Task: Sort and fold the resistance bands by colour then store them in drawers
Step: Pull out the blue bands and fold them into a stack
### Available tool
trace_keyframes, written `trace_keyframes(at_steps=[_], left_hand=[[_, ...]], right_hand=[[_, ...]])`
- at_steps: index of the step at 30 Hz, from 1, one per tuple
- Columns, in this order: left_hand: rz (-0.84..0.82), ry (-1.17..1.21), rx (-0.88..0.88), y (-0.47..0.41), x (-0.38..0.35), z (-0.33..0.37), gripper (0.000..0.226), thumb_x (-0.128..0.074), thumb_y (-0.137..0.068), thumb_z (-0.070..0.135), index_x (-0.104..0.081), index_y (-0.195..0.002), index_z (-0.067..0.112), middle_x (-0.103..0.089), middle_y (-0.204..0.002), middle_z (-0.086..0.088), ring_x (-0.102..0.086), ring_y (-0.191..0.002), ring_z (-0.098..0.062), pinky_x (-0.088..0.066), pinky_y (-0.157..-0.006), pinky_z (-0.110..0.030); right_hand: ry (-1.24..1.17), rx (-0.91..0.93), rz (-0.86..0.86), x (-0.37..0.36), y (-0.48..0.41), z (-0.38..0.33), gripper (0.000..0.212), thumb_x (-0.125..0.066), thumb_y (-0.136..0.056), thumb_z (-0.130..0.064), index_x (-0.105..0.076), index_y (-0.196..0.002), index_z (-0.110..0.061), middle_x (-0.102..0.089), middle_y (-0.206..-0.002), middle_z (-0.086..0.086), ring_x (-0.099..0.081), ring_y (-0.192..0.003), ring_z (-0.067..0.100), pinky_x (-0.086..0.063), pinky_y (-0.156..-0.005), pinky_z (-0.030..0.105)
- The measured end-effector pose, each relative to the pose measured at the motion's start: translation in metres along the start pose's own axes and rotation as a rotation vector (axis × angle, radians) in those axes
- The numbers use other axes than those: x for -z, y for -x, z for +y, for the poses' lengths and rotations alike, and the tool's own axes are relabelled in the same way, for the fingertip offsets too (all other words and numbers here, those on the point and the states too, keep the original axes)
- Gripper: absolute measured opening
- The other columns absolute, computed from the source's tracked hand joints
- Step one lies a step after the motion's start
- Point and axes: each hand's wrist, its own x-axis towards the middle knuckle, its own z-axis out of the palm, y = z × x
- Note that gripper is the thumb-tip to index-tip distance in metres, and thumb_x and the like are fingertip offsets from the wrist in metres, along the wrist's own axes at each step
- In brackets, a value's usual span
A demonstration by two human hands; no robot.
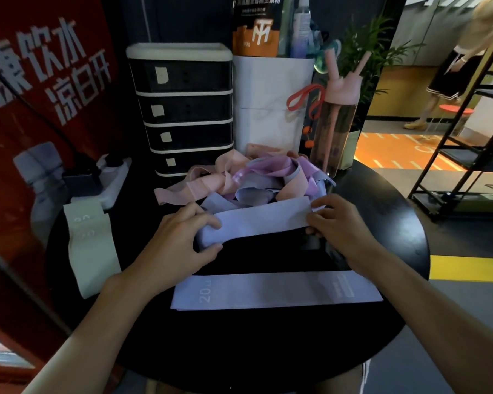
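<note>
- The left hand (182, 237) curls its fingers and thumb round the left end of a flat lavender fabric resistance band (262, 220). The right hand (336, 223) pinches the right end, so both hands hold the same band.
- This band sits over the middle of the round black table (268, 351). It is between the tangled pile of pink, purple and lavender bands (254, 180) on the far side and a second flat lavender band (273, 291) along the near edge.
- Its long axis runs left to right, with the right end angled slightly toward the far edge and the broad face up.
- To fold it well, I would keep both ends evenly taut so the layers lie flush. Then bring one end over the other with the edges matched, and press the crease flat.
- It probably belongs on the near lavender band, laid along the same axis and clear of the pile's loose loops.
- Pale green folded bands (91, 251) lie at the left edge. The black-and-white plastic drawer tower (182, 109) stands at the far edge, and its drawers look closed.
</note>
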Motion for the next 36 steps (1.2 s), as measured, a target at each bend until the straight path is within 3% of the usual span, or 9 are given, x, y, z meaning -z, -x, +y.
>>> trace_keyframes(at_steps=[6,9,13,16,19,23,28,33,36], left_hand=[[-0.14,-0.07,0.05,0.0,-0.006,0.006,0.054,-0.081,-0.075,0.045,-0.052,-0.119,0.033,-0.04,-0.119,0.017,-0.037,-0.103,0.001,-0.031,-0.095,-0.031],[-0.131,-0.075,0.068,-0.002,-0.01,0.004,0.054,-0.081,-0.077,0.043,-0.049,-0.118,0.031,-0.042,-0.121,0.014,-0.045,-0.114,-0.009,-0.033,-0.092,-0.035],[-0.1,-0.099,0.064,-0.003,-0.008,0.002,0.048,-0.081,-0.078,0.036,-0.051,-0.116,0.029,-0.045,-0.119,0.014,-0.047,-0.111,-0.011,-0.038,-0.092,-0.039],[-0.079,-0.05,0.048,-0.004,-0.006,0.001,0.041,-0.078,-0.08,0.022,-0.057,-0.115,0.027,-0.05,-0.118,0.012,-0.053,-0.106,-0.013,-0.044,-0.089,-0.04],[-0.04,0.037,0.039,-0.005,-0.005,-0.001,0.037,-0.073,-0.082,0.012,-0.062,-0.115,0.023,-0.054,-0.118,0.012,-0.057,-0.105,-0.012,-0.049,-0.089,-0.041],[0.017,0.116,0.062,-0.007,-0.004,0.001,0.034,-0.069,-0.085,0.005,-0.061,-0.11,0.025,-0.057,-0.113,0.016,-0.055,-0.104,0.0,-0.048,-0.088,-0.023],[0.068,0.146,0.141,-0.01,-0.001,0.0,0.03,-0.066,-0.087,0.003,-0.061,-0.109,0.024,-0.064,-0.107,0.011,-0.057,-0.098,0.001,-0.042,-0.08,-0.008],[0.131,0.146,0.133,-0.007,0.007,0.004,0.024,-0.064,-0.09,0.006,-0.068,-0.106,0.023,-0.068,-0.099,0.016,-0.062,-0.093,0.001,-0.048,-0.078,-0.016],[0.138,0.137,0.109,-0.005,0.014,0.006,0.021,-0.064,-0.091,0.006,-0.071,-0.1,0.024,-0.069,-0.088,0.015,-0.064,-0.082,-0.002,-0.049,-0.071,-0.024]], right_hand=[[-0.108,0.197,-0.014,0.004,0.008,-0.014,0.027,-0.055,-0.095,-0.001,-0.066,-0.083,-0.022,-0.063,-0.091,0.009,-0.062,-0.07,0.018,-0.048,-0.058,0.017],[-0.105,0.237,-0.061,0.004,0.012,-0.02,0.036,-0.056,-0.094,0.003,-0.072,-0.091,-0.029,-0.069,-0.098,0.008,-0.066,-0.081,0.02,-0.049,-0.067,0.017],[-0.051,0.304,-0.119,0.007,0.014,-0.021,0.054,-0.055,-0.086,0.019,-0.066,-0.1,-0.032,-0.07,-0.104,0.009,-0.069,-0.094,0.02,-0.052,-0.084,0.024],[0.019,0.353,-0.059,0.008,0.012,-0.019,0.045,-0.064,-0.086,0.008,-0.066,-0.097,-0.036,-0.072,-0.103,0.006,-0.07,-0.094,0.015,-0.053,-0.086,0.023],[-0.019,0.344,-0.029,0.011,0.012,-0.019,0.034,-0.063,-0.09,0.002,-0.069,-0.094,-0.032,-0.073,-0.089,0.0,-0.069,-0.079,0.006,-0.05,-0.072,0.015],[-0.037,0.359,0.014,0.016,0.013,-0.021,0.027,-0.059,-0.094,-0.003,-0.071,-0.088,-0.027,-0.07,-0.08,-0.003,-0.065,-0.076,0.009,-0.048,-0.068,0.017],[-0.092,0.377,0.084,0.022,0.014,-0.021,0.029,-0.058,-0.095,-0.005,-0.071,-0.086,-0.03,-0.069,-0.082,0.006,-0.061,-0.077,0.015,-0.048,-0.071,0.028],[-0.106,0.365,0.16,0.031,0.015,-0.02,0.022,-0.057,-0.097,-0.008,-0.071,-0.093,-0.024,-0.07,-0.092,0.008,-0.064,-0.086,0.026,-0.049,-0.074,0.03],[-0.044,0.342,0.196,0.035,0.015,-0.017,0.016,-0.059,-0.095,-0.009,-0.07,-0.098,-0.02,-0.064,-0.101,0.006,-0.063,-0.095,0.023,-0.05,-0.073,0.016]])
